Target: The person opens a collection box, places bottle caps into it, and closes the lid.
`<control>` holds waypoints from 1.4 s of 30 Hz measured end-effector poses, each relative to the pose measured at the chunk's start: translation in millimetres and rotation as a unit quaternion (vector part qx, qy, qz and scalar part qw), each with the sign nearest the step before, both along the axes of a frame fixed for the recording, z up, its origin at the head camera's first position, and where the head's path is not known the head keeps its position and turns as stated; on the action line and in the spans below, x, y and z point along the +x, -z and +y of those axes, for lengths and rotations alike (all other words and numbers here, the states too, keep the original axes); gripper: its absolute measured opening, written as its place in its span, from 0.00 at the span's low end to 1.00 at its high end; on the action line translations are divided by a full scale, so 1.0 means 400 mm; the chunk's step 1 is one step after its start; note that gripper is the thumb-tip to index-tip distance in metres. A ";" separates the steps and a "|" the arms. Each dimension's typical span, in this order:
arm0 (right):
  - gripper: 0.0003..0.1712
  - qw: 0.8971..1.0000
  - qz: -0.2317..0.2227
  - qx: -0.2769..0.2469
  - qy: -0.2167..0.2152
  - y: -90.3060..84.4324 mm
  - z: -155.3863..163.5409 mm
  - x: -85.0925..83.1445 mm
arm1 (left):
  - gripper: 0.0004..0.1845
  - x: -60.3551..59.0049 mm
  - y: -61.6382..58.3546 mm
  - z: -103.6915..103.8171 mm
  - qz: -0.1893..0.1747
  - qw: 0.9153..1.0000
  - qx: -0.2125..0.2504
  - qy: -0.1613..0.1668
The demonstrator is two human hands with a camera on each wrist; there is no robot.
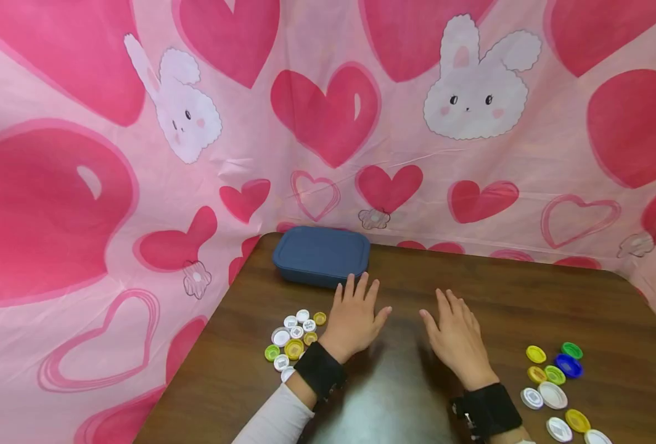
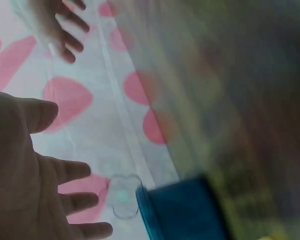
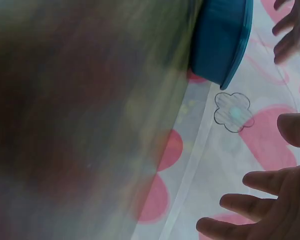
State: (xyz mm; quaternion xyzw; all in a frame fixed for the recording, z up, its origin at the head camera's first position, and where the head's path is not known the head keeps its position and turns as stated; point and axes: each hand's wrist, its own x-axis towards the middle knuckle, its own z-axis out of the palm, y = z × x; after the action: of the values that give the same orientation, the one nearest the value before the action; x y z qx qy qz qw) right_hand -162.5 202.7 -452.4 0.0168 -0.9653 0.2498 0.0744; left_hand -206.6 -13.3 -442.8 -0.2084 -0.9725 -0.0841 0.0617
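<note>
Both hands hover flat over the brown table point(image 1: 505, 296), fingers straight and holding nothing. My left hand point(image 1: 356, 314) is just in front of a closed blue lidded box point(image 1: 322, 254), fingertips close to its near edge. My right hand point(image 1: 457, 336) lies a little to the right, apart from everything. A cluster of bottle caps point(image 1: 293, 338), white, yellow and green, lies left of the left wrist. Another group of caps point(image 1: 555, 382), including a blue one point(image 1: 568, 365), lies right of the right wrist. In the wrist views the left hand point(image 2: 34, 170), the right hand point(image 3: 270, 195) and the blue box point(image 2: 182, 210) point(image 3: 222, 35) appear blurred.
A pink cloth point(image 1: 139, 154) with hearts and rabbits hangs behind and around the table, close to its far and left edges. Black wrist straps point(image 1: 319, 370) sit on both forearms. Bare table lies between and in front of the hands.
</note>
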 end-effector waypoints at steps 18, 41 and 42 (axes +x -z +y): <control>0.39 0.999 -0.028 -0.027 -0.033 -0.002 -0.079 -0.151 | 0.35 -0.156 -0.043 -0.140 -0.047 0.992 0.091 -0.070; 0.36 0.992 -0.048 -0.110 -0.042 -0.004 -0.222 -0.342 | 0.31 -0.347 -0.026 -0.262 -0.022 0.982 0.136 -0.129; 0.36 0.992 -0.050 -0.111 -0.043 -0.005 -0.228 -0.347 | 0.31 -0.352 -0.024 -0.270 -0.023 0.982 0.132 -0.133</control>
State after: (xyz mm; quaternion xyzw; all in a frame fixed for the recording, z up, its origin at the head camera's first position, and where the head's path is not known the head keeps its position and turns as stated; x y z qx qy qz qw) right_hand -301.1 111.6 -450.3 0.0373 -0.9324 0.3591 0.0168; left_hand -347.4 -121.1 -433.1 -0.0648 -0.9731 -0.2074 0.0769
